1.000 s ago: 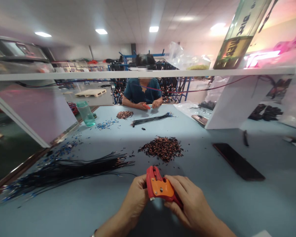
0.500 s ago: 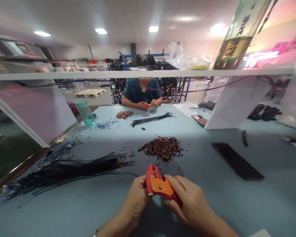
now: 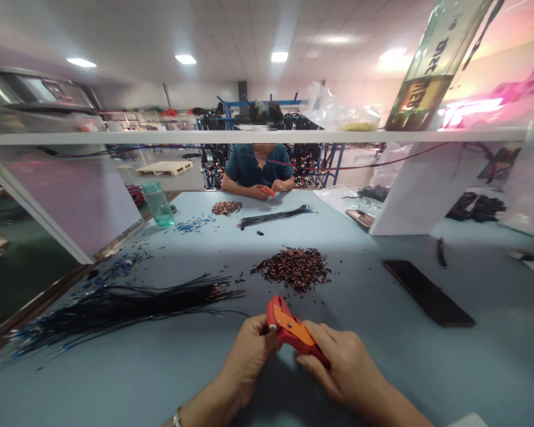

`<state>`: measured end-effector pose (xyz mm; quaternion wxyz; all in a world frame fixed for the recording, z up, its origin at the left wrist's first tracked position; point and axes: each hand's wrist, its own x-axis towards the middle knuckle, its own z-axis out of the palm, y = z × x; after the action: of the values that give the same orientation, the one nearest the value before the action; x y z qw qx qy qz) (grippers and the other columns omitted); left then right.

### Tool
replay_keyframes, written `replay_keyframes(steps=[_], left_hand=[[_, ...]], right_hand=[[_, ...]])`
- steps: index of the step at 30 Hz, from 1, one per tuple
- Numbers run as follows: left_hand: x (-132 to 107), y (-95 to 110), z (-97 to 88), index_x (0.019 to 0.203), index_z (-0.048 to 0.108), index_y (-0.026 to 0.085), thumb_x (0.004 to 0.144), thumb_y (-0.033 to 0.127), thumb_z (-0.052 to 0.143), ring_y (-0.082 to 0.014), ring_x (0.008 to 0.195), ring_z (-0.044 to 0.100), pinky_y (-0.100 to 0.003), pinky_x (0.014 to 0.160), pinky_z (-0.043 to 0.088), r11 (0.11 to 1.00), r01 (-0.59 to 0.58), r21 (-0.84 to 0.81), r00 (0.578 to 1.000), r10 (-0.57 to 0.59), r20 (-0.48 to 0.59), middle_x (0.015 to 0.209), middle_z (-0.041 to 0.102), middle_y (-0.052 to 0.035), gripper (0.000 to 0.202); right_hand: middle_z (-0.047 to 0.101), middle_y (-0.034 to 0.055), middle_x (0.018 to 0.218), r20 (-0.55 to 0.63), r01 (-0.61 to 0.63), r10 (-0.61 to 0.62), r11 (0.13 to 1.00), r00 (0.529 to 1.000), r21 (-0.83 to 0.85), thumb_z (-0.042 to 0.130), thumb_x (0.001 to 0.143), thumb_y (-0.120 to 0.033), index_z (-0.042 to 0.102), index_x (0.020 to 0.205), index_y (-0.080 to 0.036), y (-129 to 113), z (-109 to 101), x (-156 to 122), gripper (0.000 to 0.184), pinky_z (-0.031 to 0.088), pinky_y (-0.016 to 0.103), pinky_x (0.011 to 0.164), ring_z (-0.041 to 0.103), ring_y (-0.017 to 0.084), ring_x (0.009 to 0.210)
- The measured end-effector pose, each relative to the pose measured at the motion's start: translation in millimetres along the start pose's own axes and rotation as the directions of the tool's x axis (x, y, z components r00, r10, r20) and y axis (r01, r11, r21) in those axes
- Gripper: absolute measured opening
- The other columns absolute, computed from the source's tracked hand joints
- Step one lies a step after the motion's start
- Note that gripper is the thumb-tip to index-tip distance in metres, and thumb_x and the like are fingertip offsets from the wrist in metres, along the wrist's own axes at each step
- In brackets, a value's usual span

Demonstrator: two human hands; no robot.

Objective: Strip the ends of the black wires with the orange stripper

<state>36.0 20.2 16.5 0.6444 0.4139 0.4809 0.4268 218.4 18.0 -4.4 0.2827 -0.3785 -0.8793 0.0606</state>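
Note:
My right hand (image 3: 345, 362) is wrapped round the handles of a red and orange wire stripper (image 3: 293, 326). The tool is tilted, with its head pointing up and to the left. Beside the jaws, my left hand (image 3: 249, 353) is closed in a pinch, fingertips against the tool's head. A thin black wire (image 3: 235, 312) runs from the bundle to the left hand; its end is hidden by the fingers and tool. To the left lies the bundle of black wires (image 3: 146, 303) with blue-tipped ends. Beyond the tool is a heap of short black and copper-coloured scraps (image 3: 296, 268).
A dark phone (image 3: 429, 293) lies at right. Blue bits (image 3: 127, 264) are scattered at left, near a green bottle (image 3: 158, 204). Across the table, a co-worker (image 3: 258, 169) holds a similar tool behind another wire bundle (image 3: 276, 217). A white shelf (image 3: 267, 137) spans above.
The wire stripper has turned slightly in my right hand, and its orange side shows less. My left hand stays pinched at its head. The view has shifted a little.

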Motion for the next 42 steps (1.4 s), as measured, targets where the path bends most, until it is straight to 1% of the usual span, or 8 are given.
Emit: replay_keyframes(steps=[5, 10, 13, 16, 18, 23, 28, 42], left_hand=[[0.3, 3.4, 1.4, 0.06, 0.055, 0.015, 0.059, 0.05, 0.078, -0.0075, 0.051, 0.017, -0.025, 0.049, 0.013, 0.999, 0.035, -0.032, 0.999, -0.034, 0.038, 0.051, 0.03, 0.0087, 0.043], [3.7, 5.3, -2.3, 0.079, 0.062, 0.013, 0.068, 0.041, 0.07, -0.0077, 0.051, 0.024, -0.022, 0.049, 0.016, 1.0, 0.02, 0.008, 0.999, -0.02, -0.03, 0.054, 0.039, 0.0077, 0.031], [7.6, 6.0, -7.2, 0.081, 0.059, 0.014, 0.071, 0.037, 0.065, -0.0064, 0.047, 0.027, -0.021, 0.046, 0.016, 0.999, 0.017, 0.029, 0.994, -0.013, -0.106, 0.056, 0.045, 0.0073, 0.026], [9.5, 7.4, -11.4, 0.079, 0.057, 0.015, 0.072, 0.039, 0.065, -0.0052, 0.044, 0.031, -0.02, 0.046, 0.018, 0.997, -0.027, 0.075, 0.991, 0.037, -0.127, 0.058, 0.049, 0.0064, 0.026], [9.3, 8.2, -13.2, 0.081, 0.058, 0.016, 0.073, 0.041, 0.066, -0.0056, 0.045, 0.036, -0.02, 0.047, 0.022, 0.995, -0.045, 0.092, 0.989, 0.057, -0.134, 0.061, 0.052, 0.0049, 0.028], [8.3, 10.2, -14.2, 0.082, 0.062, 0.017, 0.072, 0.044, 0.067, -0.0075, 0.047, 0.034, -0.02, 0.048, 0.023, 0.99, -0.06, 0.125, 0.984, 0.079, -0.158, 0.058, 0.048, 0.006, 0.029], [7.7, 14.9, -14.8, 0.072, 0.06, 0.017, 0.072, 0.043, 0.067, -0.0107, 0.054, 0.035, -0.022, 0.052, 0.026, 0.972, -0.098, 0.212, 0.969, 0.143, -0.204, 0.056, 0.042, 0.0059, 0.027], [1.2, 24.8, -11.7, 0.067, 0.062, 0.016, 0.073, 0.04, 0.064, -0.0113, 0.054, 0.035, -0.023, 0.053, 0.027, 0.949, -0.16, 0.273, 0.972, 0.2, -0.127, 0.054, 0.043, 0.0053, 0.024]], right_hand=[[0.069, 0.0077, 0.081, 0.052, -0.087, 0.08, 0.983, 0.995, 0.159, 0.044, 0.091, -0.029, 0.055, 0.104, -0.016, -1.4, -1.0, -0.6, 0.021, 0.048, 0.029, 0.06, 0.065, 0.021, 0.067], [0.062, 0.0008, 0.071, 0.085, -0.258, 0.245, 0.868, 0.966, 0.424, 0.046, 0.091, -0.036, 0.058, 0.094, -0.019, -1.3, -9.4, 4.0, 0.022, 0.043, 0.026, 0.058, 0.057, 0.016, 0.061], [0.056, -0.0007, 0.063, 0.187, -0.389, 0.364, 0.628, 0.912, 0.674, 0.04, 0.094, -0.048, 0.057, 0.08, -0.018, 1.3, -15.9, 5.5, 0.036, 0.042, 0.026, 0.056, 0.053, 0.015, 0.058], [0.061, 0.0035, 0.074, 0.327, -0.435, 0.38, 0.243, 0.865, 0.867, 0.042, 0.09, -0.059, 0.058, 0.092, -0.016, 3.3, -18.3, 3.9, 0.046, 0.047, 0.03, 0.06, 0.058, 0.018, 0.065], [0.064, 0.0059, 0.079, 0.394, -0.44, 0.378, 0.041, 0.838, 0.897, 0.048, 0.086, -0.063, 0.059, 0.101, -0.015, 3.0, -17.7, 1.8, 0.051, 0.048, 0.031, 0.06, 0.061, 0.02, 0.068], [0.068, 0.0067, 0.08, 0.516, -0.461, 0.311, -0.236, 0.798, 0.855, 0.052, 0.083, -0.064, 0.062, 0.107, -0.017, -0.6, -15.6, -2.0, 0.054, 0.048, 0.03, 0.059, 0.066, 0.019, 0.065], [0.07, 0.0074, 0.08, 0.564, -0.494, 0.249, -0.293, 0.787, 0.819, 0.051, 0.086, -0.061, 0.064, 0.105, -0.016, -1.0, -15.0, -3.5, 0.051, 0.049, 0.03, 0.062, 0.068, 0.018, 0.065], [0.071, 0.009, 0.08, 0.576, -0.533, 0.197, -0.234, 0.793, 0.813, 0.054, 0.083, -0.063, 0.063, 0.104, -0.014, -3.2, -9.1, -7.3, 0.054, 0.047, 0.029, 0.062, 0.068, 0.018, 0.065]])
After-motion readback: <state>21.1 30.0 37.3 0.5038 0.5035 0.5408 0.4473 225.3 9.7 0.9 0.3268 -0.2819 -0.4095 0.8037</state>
